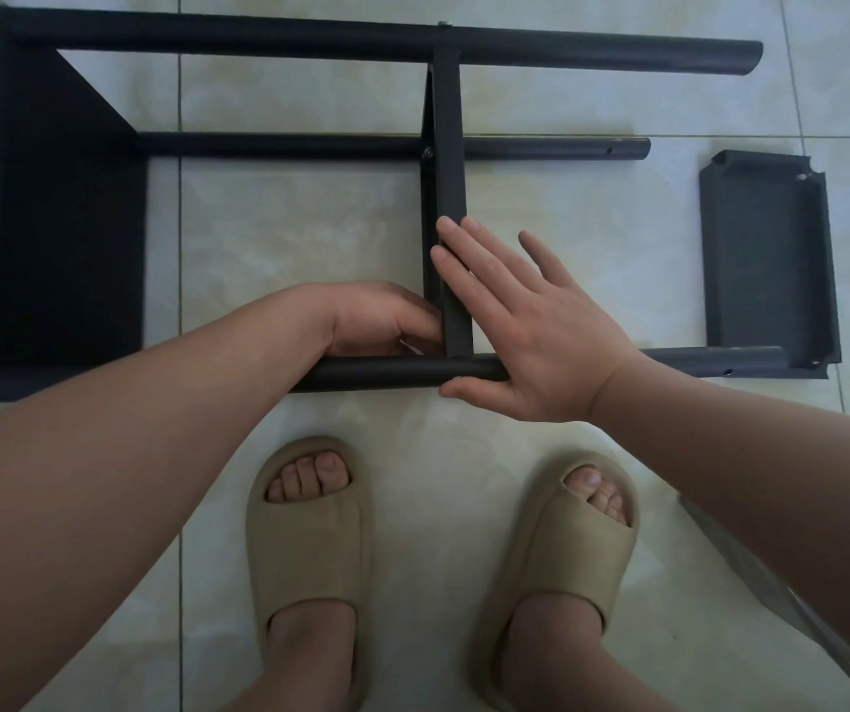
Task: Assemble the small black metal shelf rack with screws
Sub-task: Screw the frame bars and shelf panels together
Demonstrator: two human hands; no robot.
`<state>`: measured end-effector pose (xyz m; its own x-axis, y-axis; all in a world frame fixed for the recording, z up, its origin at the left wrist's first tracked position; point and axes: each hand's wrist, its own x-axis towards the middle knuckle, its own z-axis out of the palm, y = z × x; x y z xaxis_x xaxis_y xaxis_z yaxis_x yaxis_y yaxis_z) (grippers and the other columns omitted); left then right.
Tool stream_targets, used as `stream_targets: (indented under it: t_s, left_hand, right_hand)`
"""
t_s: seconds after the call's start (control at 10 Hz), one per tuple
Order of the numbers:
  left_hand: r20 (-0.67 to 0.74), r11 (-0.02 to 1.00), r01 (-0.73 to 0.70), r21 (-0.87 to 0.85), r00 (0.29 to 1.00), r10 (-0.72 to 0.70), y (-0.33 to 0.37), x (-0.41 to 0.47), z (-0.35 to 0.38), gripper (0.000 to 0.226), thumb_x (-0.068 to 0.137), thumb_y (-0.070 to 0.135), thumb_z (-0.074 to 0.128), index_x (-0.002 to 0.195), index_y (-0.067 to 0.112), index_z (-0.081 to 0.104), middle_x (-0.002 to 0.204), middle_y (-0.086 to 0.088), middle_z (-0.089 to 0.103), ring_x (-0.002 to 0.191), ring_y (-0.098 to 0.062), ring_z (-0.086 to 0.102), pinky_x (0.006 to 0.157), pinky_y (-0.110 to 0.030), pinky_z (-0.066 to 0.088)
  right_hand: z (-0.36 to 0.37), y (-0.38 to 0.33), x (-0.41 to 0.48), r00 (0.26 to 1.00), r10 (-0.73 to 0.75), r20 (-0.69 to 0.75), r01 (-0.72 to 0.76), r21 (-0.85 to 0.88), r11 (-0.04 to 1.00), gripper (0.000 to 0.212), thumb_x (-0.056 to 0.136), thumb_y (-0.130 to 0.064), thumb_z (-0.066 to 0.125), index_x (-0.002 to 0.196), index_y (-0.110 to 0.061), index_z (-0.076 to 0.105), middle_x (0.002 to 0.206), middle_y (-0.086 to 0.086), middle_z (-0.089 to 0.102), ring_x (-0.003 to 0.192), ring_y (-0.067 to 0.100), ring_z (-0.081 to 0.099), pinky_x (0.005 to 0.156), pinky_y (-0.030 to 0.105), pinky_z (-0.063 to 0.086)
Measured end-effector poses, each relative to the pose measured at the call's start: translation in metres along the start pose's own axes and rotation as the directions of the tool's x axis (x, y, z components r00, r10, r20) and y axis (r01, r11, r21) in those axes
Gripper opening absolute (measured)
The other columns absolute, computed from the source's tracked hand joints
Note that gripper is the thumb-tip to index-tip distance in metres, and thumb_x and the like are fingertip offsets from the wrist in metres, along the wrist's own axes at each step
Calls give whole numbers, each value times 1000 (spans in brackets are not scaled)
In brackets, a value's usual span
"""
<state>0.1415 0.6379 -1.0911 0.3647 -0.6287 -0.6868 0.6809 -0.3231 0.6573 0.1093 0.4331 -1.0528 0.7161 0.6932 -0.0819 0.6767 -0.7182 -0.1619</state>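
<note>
One panel (767, 259), crossbar (449, 146) perhaps masking left hand (382, 321)

Both bare forearms reach forward and inward. The left hand (387, 321) bends at the wrist, its fingers curled under and mostly out of sight. The right hand (525, 331) lies flat, palm down, fingers straight and slightly spread, thumb stretched sideways.

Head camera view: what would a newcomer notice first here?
The half-built black rack lying across the tile floor, with both hands at its middle shelf: the right hand flat against it, the left hand curled at the joint with the near pole. A loose shelf lies right; beige slippers stand below.
</note>
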Motion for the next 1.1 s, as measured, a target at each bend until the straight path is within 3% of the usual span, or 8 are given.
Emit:
stream_targets:
  t_s: [0.1, 0.2, 0.3, 0.6, 0.7, 0.8, 1.1]
  left_hand:
    - [-86, 999, -5, 39, 996, 8, 0, 1, -1, 16, 82, 1, 63, 93, -11, 65, 78, -17, 65, 70, -25, 63, 69, -31, 50]
    - [-77, 999, -21, 31, 997, 24, 1, 1, 0, 12, 86, -5, 62, 82, 1, 71, 70, -10, 65, 61, -17, 64, 62, -27, 51]
    - [-43, 999, -33, -25, 999, 32, 2, 1, 0, 23, 89, -10, 56, 78, 4, 70, 68, -9, 67, 60, -16, 67, 59, -24, 54]
    - [39, 993, -14, -116, 999, 19, 5, -1, 1, 20, 85, -9, 53, 103, -2, 58, 81, -15, 61, 70, -22, 64, 68, -30, 52]
    - [54, 995, -15, -102, 998, 21, 4, -1, 1, 12, 84, -1, 55, 93, -3, 62, 78, -9, 66, 68, -17, 67, 63, -25, 54]
    - [19, 999, -23, -35, 1000, 23, 1, 0, -1, 29, 92, -5, 52, 77, 7, 74, 74, -6, 72, 66, -14, 70, 60, -22, 54]
    - [-10, 997, -25, -69, 1000, 24, 2, -1, -1, 21, 89, -12, 51, 80, 1, 65, 66, -9, 66, 58, -16, 66, 57, -24, 53]
  right_hand:
    - [0, 0, 0, 1000, -2, -4, 2, 2, 1000, 100, 92, -76, 35, 160, -4, 18, 169, 11, 9, 157, 26, 7, 122, 59, 20]
    - [0, 0, 0, 1000, -2, -1, 2, 0, 1000, 101, 92, -76, 34, 160, -4, 18, 169, 11, 9, 157, 26, 7, 122, 58, 20]
    - [0, 0, 0, 1000, -3, 2, 3, -4, 1000, 101, 92, -76, 34, 160, -4, 18, 170, 11, 8, 157, 26, 7, 122, 58, 19]
    - [0, 0, 0, 1000, -2, -2, 2, -2, 1000, 101, 92, -76, 35, 160, -4, 19, 170, 11, 8, 157, 26, 7, 122, 58, 20]
    - [0, 0, 0, 1000, -2, 1, 2, 0, 1000, 101, 92, -76, 35, 160, -4, 18, 170, 11, 8, 157, 26, 6, 122, 58, 19]
    - [0, 0, 0, 1000, -1, 4, 1, 1, 1000, 101, 92, -77, 33, 160, -5, 18, 170, 11, 8, 157, 26, 6, 122, 58, 19]
    - [1, 0, 1, 1000, -3, -3, 3, 5, 1000, 100, 92, -76, 35, 160, -4, 18, 170, 11, 8, 157, 26, 6, 121, 59, 20]
